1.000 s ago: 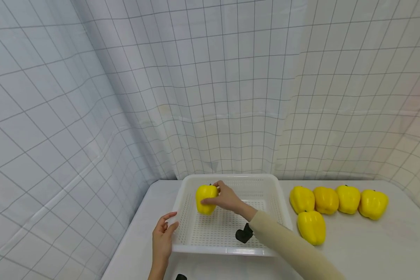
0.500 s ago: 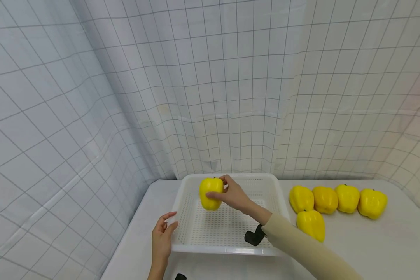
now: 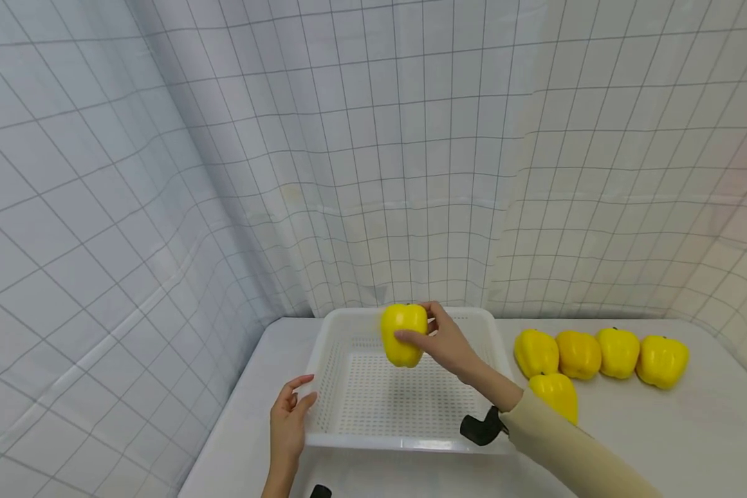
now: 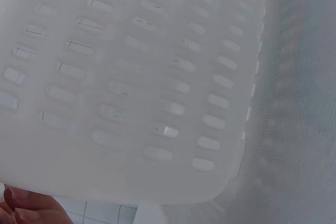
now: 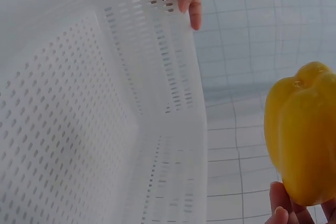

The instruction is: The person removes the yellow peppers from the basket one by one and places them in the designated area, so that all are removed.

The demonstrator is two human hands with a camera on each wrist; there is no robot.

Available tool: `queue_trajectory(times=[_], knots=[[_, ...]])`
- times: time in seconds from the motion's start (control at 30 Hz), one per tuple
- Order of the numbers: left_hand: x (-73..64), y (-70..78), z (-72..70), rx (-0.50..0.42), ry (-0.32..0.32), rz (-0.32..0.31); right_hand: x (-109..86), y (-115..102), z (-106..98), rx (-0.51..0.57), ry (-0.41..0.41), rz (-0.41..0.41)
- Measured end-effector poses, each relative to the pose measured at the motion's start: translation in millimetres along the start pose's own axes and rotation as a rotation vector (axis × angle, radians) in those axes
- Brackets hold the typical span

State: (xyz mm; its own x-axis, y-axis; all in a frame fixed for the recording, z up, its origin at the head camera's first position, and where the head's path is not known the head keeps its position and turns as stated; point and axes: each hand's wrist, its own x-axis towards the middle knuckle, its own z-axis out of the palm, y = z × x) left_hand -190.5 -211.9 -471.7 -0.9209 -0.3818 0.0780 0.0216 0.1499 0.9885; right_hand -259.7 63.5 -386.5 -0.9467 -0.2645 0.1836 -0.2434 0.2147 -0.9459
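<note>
In the head view my right hand (image 3: 447,346) grips a yellow bell pepper (image 3: 403,334) from its right side, thumb across the front. The pepper is held up over the white perforated basket (image 3: 404,443). The right wrist view shows the same bell pepper (image 5: 303,129) close up, with fingertips (image 5: 281,195) under its lower end. My left hand (image 3: 288,418) holds the left rim of the basket, its thumb and fingers curled at the edge. Fingertips of that hand (image 4: 31,205) also show below the basket edge (image 4: 105,187) in the left wrist view.
Several yellow peppers (image 3: 577,355) stand in a row on the white table right of the basket. One more pepper (image 3: 554,395) lies in front of them, partly behind the right sleeve. White grid-patterned curtains (image 3: 411,173) enclose the back and sides.
My right hand has lifted the bell pepper from the left part of the basket and moved it right and up. The left hand has stayed at the rim.
</note>
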Motion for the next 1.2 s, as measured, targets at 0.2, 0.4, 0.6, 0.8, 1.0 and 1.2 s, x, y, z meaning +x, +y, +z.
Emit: queue_trajectory(times=[0.2,0.4,0.6,0.8,1.0,1.2], knots=[[-0.7,0.0,-0.2,-0.021,-0.011,-0.005,-14.6,1.9,-21.0,0.002,0.045,0.007],[-0.1,-2.3,1.1,-0.018,-0.004,-0.005,-32.8,11.6,-42.4,0.017,0.124,0.044],[1.1,-2.7,-1.0,0.010,-0.005,0.003,-36.9,80.9,-69.6,0.017,0.237,0.017],[0.7,-2.3,0.4,-0.005,0.004,0.001,-49.1,134.6,-102.1,0.117,0.284,-0.039],[0.7,-3.0,1.0,-0.036,-0.003,-0.001,-66.9,148.5,-125.7,0.148,0.339,0.015],[0.3,-2.8,1.1,-0.026,0.006,0.000,-87.8,131.8,-140.1,0.040,0.434,0.088]])
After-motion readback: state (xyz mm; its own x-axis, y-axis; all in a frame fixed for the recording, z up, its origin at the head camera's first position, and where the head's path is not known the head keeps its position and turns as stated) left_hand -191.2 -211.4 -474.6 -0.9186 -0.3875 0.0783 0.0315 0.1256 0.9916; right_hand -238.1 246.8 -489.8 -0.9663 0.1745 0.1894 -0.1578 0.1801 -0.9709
